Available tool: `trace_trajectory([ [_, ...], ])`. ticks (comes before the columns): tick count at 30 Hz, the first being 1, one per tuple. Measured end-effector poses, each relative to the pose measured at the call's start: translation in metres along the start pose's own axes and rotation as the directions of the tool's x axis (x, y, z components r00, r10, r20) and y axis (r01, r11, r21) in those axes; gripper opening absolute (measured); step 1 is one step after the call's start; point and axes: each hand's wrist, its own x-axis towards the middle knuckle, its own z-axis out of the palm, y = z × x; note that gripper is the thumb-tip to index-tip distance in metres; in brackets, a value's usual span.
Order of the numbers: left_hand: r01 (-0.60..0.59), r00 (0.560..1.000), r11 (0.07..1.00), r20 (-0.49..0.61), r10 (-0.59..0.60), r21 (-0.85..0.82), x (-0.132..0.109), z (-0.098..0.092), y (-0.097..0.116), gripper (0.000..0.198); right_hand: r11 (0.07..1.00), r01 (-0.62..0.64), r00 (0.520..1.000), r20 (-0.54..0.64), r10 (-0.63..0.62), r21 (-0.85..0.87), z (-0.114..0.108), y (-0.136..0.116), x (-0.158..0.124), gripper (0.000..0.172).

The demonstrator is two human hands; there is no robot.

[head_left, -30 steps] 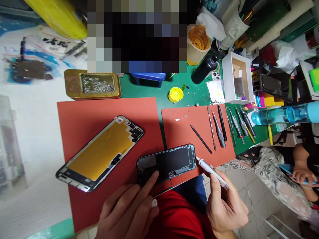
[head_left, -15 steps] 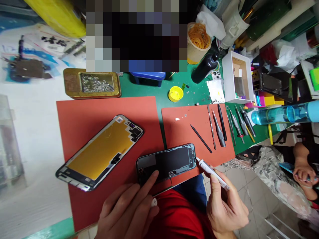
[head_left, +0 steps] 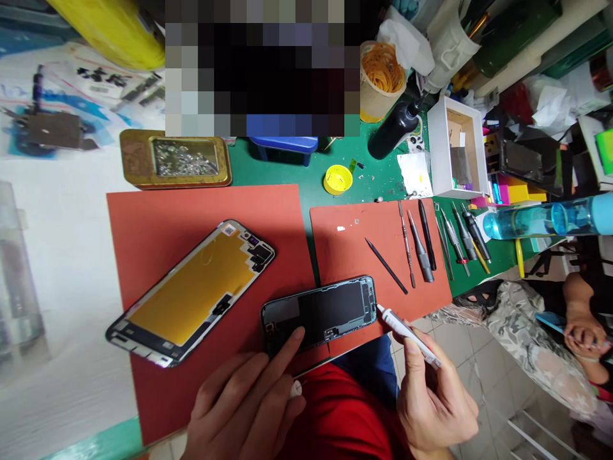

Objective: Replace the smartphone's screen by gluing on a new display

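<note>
A dark phone part with a grey-blue rim (head_left: 318,313) lies slanted across the near edges of the two red mats. My left hand (head_left: 244,402) rests its outstretched index fingertip on its dark face, while a small white cap (head_left: 295,388) is pinched between thumb and fingers. In my right hand (head_left: 433,396) is a slim white glue tube (head_left: 412,337), its nozzle tip at the right end of the phone part's rim; whether it touches cannot be made out. Farther left, a phone screen with a yellow backing (head_left: 191,291) lies on the larger red mat (head_left: 143,223).
Several slim tools (head_left: 420,249) lie on the smaller mat (head_left: 330,236) and beside it. Behind are a yellow lid (head_left: 338,181), a tin of screws (head_left: 223,163), a black bottle (head_left: 390,131) and a white box (head_left: 438,153). Another person's hand (head_left: 585,335) shows at right.
Both hands, the tube and the phone part look almost unmoved. The other person's hand at the right has shifted slightly.
</note>
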Motion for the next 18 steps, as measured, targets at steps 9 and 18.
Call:
trace_trajectory([
  [9, -0.004, 1.0, 1.0, -0.009, 0.004, -0.001, 0.0001, 0.0016, -0.0018, 0.031, 1.0, -0.008, 1.0, 0.009, 0.009, -0.01, -0.0011, 0.0024, -0.0034, 0.01],
  [18, -0.003, 1.0, 1.0, -0.004, 0.003, -0.01, -0.0016, 0.0015, -0.0018, 0.031, 1.0, -0.029, 0.999, 0.032, 0.029, 0.009, -0.0044, 0.0012, -0.0056, 0.025],
])
